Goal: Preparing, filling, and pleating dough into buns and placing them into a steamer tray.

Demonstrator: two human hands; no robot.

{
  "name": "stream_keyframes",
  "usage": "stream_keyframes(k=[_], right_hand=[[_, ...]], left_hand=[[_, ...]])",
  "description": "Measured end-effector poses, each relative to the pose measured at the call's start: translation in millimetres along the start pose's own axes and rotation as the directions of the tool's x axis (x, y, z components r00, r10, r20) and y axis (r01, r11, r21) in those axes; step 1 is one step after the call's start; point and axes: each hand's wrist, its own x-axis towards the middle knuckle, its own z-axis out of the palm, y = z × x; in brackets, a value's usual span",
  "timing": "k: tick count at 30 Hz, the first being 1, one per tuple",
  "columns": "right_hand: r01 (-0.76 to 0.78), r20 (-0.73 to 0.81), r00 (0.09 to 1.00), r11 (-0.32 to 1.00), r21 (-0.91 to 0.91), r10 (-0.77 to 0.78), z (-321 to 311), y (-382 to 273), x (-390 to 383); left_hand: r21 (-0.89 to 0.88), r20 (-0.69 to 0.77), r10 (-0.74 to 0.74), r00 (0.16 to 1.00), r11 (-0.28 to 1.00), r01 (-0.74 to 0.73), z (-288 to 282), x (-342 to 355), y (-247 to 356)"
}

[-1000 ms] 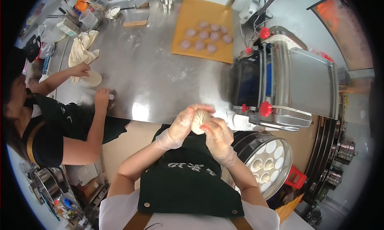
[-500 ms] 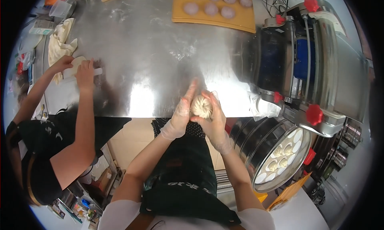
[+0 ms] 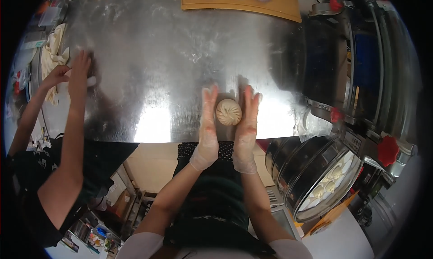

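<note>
A round pleated bun (image 3: 228, 112), pale and twisted to a swirl on top, sits at the steel table's near edge between my hands. My left hand (image 3: 209, 128), in a clear plastic glove, stands on edge along its left side, fingers stretched forward. My right hand (image 3: 246, 128), gloved the same way, lies along the right side with straight fingers. Both palms face the bun, very close to it; whether they touch it is hard to make out. Neither hand has its fingers wrapped round it.
The steel table (image 3: 135, 56) carries a yellow board (image 3: 243, 10) with purplish dough balls at the far side. A dough-rolling machine (image 3: 356, 69) stands right. Below it, a round steamer (image 3: 306, 178) holds pleated buns. At left, a co-worker's hands (image 3: 74, 74) work near a cream cloth (image 3: 55, 56).
My hands have gone from cupping the bun with bent fingers to lying straight along its two sides. The view has shifted, and the co-worker's hands have moved.
</note>
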Motion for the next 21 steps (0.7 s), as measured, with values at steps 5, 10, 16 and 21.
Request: stream_keyframes(k=[5, 10, 16, 21], right_hand=[[-0.105, -0.027, 0.994, 0.994, -0.008, 0.104, 6.6, -13.1, -4.0], [-0.073, -0.043, 0.996, 0.997, 0.003, 0.073, 5.6, -2.6, 0.4], [-0.061, -0.044, 0.997, 0.997, -0.054, 0.059, 5.6, -14.4, 5.2], [-0.462, -0.101, 0.871, 0.871, 0.167, 0.481, 48.6, -89.8, 17.8]], left_hand=[[0.091, -0.019, 0.002, 1.000, 0.996, 0.000, 3.5, -5.3, 3.2], [0.007, -0.163, 0.066, 0.984, 0.998, -0.066, 2.5, -1.1, -3.5], [-0.082, -0.136, -0.069, 0.988, 0.995, 0.058, 24.2, -4.7, 16.5], [-0.005, -0.006, 0.007, 1.000, 1.000, -0.007, 7.8, 4.6, -11.7]])
